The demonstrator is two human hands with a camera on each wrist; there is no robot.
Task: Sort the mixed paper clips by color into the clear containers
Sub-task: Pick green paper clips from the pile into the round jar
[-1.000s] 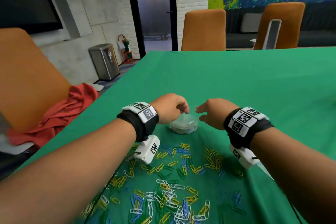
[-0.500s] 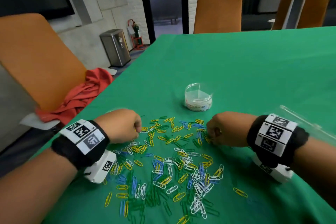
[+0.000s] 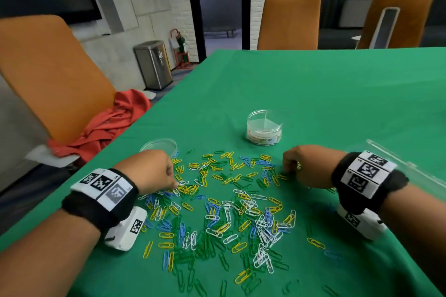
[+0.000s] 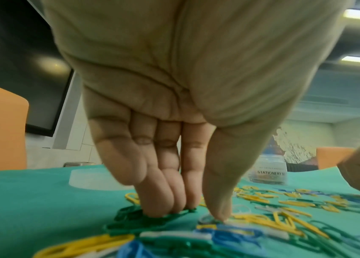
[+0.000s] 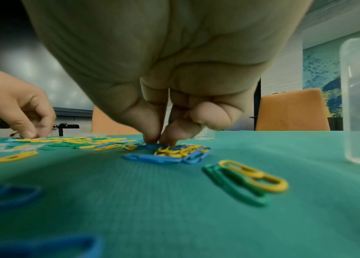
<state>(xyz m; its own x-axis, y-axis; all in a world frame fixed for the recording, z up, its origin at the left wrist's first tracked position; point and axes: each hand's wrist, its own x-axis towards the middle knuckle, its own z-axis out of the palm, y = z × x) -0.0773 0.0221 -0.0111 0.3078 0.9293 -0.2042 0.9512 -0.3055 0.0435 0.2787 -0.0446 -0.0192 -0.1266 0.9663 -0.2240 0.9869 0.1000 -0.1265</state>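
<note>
Yellow, green, blue and white paper clips [image 3: 231, 210] lie scattered on the green table. A round clear divided container [image 3: 264, 128] stands beyond them, and its clear lid [image 3: 158, 145] lies at the pile's far left. My left hand [image 3: 175, 184] points down at the left edge of the pile. In the left wrist view its fingers [image 4: 165, 207] press on green clips and the thumb, a little apart, presses on a white clip [image 4: 209, 218]. My right hand [image 5: 160, 142] pinches thumb and forefinger onto a blue clip [image 5: 152, 145] that lies among yellow ones.
A clear rectangular box [image 3: 410, 171] stands at the right, just beyond my right wrist. An orange chair [image 3: 48, 79] with a red cloth [image 3: 108, 125] on its seat is at the table's left edge. Bare green table [image 3: 337, 91] stretches beyond the container.
Both hands have drawn back from the round container and dropped to the clip pile. Over the last half second they have hardly moved.
</note>
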